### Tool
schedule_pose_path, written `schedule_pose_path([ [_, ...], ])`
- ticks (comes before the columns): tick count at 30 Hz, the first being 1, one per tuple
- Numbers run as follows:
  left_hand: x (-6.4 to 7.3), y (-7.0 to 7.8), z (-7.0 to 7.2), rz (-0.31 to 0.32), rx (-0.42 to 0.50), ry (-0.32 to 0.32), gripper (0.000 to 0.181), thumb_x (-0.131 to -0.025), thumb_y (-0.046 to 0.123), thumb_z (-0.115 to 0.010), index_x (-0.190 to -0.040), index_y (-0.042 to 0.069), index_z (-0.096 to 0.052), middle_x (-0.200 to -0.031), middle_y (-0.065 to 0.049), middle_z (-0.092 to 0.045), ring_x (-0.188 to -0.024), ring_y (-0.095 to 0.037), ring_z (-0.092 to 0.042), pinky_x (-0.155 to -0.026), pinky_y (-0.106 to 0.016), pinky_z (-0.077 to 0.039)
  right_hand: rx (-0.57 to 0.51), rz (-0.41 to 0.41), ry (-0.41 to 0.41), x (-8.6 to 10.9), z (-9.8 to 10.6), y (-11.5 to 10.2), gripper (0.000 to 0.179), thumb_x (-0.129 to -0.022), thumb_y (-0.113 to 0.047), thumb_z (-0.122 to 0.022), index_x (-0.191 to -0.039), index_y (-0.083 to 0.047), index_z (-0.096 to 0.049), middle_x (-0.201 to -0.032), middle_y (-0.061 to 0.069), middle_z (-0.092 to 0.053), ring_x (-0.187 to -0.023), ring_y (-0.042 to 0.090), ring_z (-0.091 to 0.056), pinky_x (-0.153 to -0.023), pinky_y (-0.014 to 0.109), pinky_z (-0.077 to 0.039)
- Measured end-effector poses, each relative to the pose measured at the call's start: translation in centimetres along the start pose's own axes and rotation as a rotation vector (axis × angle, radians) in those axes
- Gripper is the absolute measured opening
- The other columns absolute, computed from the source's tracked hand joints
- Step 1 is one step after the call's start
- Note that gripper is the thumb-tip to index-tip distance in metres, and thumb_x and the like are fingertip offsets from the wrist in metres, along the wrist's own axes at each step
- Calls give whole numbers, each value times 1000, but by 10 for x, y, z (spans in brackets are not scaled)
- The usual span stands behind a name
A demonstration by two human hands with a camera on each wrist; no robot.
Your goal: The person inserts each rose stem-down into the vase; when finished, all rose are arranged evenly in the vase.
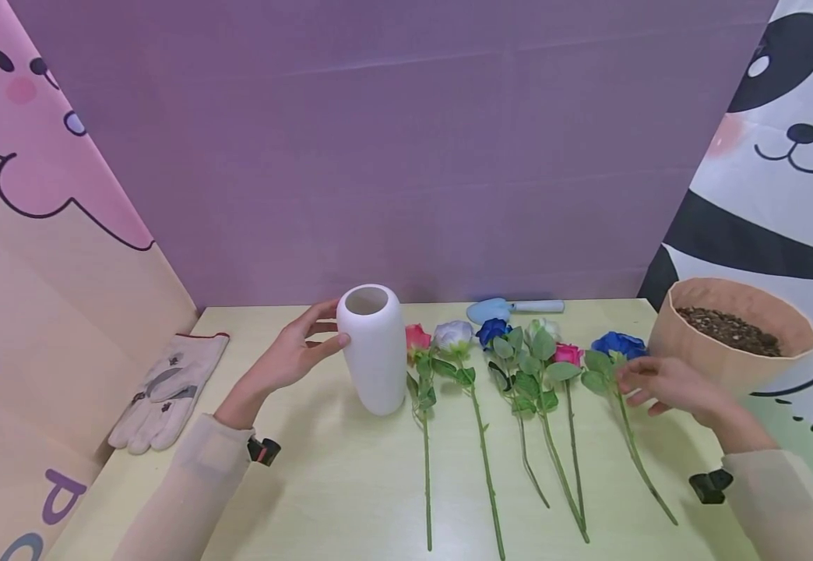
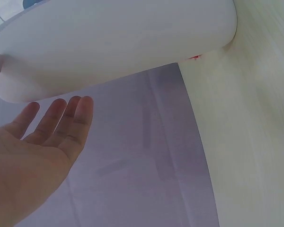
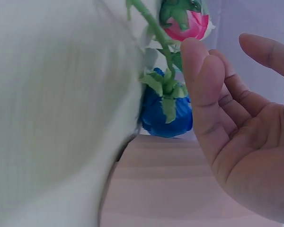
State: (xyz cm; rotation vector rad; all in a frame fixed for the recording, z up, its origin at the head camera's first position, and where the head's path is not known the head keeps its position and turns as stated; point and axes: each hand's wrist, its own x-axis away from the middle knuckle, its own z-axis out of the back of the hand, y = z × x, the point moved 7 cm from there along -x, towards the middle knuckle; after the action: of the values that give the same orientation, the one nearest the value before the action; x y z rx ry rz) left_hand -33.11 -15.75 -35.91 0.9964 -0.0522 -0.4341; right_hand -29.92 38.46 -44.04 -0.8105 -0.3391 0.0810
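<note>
Your right hand (image 1: 676, 386) is the nearer one to the blue artificial rose with long green stem (image 1: 617, 345), lying just left of your loose, ungrasping fingers; its stem runs from far to near-right. Your left hand (image 1: 287, 351), relaxed, is at the smooth white vase (image 1: 374, 358), upright on the pale yellow table (image 1: 329, 499). The round tan pot (image 1: 694, 351) limits room at far right.

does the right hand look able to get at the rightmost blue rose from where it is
Probably yes: the right hand is open beside that blue rose, with nothing visible between them. The pot stands close to the bloom but seems to leave the stem free.
</note>
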Motion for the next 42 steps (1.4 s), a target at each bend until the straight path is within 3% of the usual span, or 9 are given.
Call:
schedule_pose_path([
  [14, -1, 2, 0, -9, 8, -6, 62, -93, 46, -68, -148, 36, -40, -145, 2, -51, -133, -27, -55, -98, -50, -53, -91, -50, -21, 2, -4, 22, 45, -103, -23, -52, -132, 11, -50, -113, 16, -68, -91, 18, -71, -75, 38, -60],
  [22, 0, 3, -2, -8, 28, -16, 61, -93, 45, -68, -147, 40, -40, -144, 3, -50, -132, -27, -56, -98, -50, -53, -84, -68, -34, 1, -8, 36, 39, -103, -19, -52, -127, 11, -54, -107, 13, -69, -89, 19, -68, -73, 37, -60],
  [42, -2, 2, 0, -19, 34, -22, 61, -93, 44, -68, -148, 37, -41, -145, 0, -50, -132, -29, -55, -99, -51, -53, -119, -94, -62, -1, -22, 42, 40, -104, -17, -50, -125, 16, -53, -102, 8, -71, -86, 14, -71, -73, 34, -60],
])
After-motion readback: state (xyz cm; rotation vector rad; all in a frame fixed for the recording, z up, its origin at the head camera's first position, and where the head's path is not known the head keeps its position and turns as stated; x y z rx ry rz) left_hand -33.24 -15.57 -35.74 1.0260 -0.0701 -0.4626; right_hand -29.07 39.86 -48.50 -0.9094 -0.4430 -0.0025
